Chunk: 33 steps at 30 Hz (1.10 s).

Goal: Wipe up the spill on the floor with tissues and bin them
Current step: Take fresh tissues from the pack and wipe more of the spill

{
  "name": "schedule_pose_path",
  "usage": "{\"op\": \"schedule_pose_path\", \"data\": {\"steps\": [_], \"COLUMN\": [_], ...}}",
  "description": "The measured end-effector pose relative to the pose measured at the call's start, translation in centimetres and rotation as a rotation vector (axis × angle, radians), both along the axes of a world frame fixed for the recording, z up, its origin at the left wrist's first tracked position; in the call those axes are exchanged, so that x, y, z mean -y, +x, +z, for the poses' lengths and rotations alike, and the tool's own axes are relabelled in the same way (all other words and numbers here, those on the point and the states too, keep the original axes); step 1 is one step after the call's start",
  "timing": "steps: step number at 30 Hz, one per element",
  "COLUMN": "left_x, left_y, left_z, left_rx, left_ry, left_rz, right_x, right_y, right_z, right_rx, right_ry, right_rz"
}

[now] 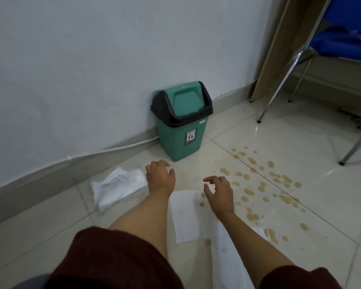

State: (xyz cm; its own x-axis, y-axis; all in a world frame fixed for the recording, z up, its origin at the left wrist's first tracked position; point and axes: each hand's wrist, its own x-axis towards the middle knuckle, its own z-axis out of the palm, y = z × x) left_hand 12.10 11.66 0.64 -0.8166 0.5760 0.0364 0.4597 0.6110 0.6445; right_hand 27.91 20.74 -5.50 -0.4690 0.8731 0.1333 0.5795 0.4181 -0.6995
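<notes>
Both hands empty, fingers spread loose and slightly curled: left hand [160, 177] hovers just right of a crumpled tissue [117, 186], right hand [218, 189] over the top corner of a flat tissue [186, 217] lying between the forearms. Brown spill [265, 184] is scattered droplets on the tiled floor [321, 205], right of the right hand. Green swing-lid bin [180, 122] stands upright against the wall [71, 69], beyond both hands.

Open tiles between hands and bin [180, 122], wall [71, 69] left, chair legs [279, 86] crowding right
</notes>
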Motion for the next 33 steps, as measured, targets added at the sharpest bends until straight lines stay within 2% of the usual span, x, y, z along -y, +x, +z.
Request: {"op": "schedule_pose_path", "data": {"steps": [5,8,10,14,17,19,25,29,33], "left_x": [1.1,4.0,6.5,12.1,15.5,16.6,17.4,17.6,17.5], "left_y": [-7.2,-11.8,-14.5,-17.1,-16.9,-16.3,-15.6,-15.6,-15.8], "left_z": [7.1,8.8,8.7,5.8,1.0,-2.0,-6.6,-7.7,-8.2], "left_rx": [-0.071,-0.078,-0.043,0.018,0.087,0.118,0.158,0.106,0.097], "left_ry": [-0.013,-0.044,-0.102,-0.307,-0.478,-0.512,-0.252,-0.080,-0.034], "left_rz": [0.078,0.109,0.057,-0.045,-0.079,-0.092,-0.042,-0.062,-0.114], "right_x": [1.4,2.5,3.3,5.2,7.1,8.4,12.1,13.1,12.7], "right_y": [-4.3,-6.7,-8.0,-10.7,-12.6,-13.9,-18.9,-21.4,-22.0], "right_z": [3.2,4.5,5.0,5.3,4.9,4.6,3.9,3.4,2.9], "right_rx": [-0.111,-0.128,-0.138,-0.077,0.016,0.112,0.362,0.512,0.534], "right_ry": [0.007,0.016,0.032,0.049,0.091,0.140,0.392,0.535,0.589], "right_rz": [0.137,0.217,0.268,0.396,0.473,0.530,0.715,0.802,0.768]}}
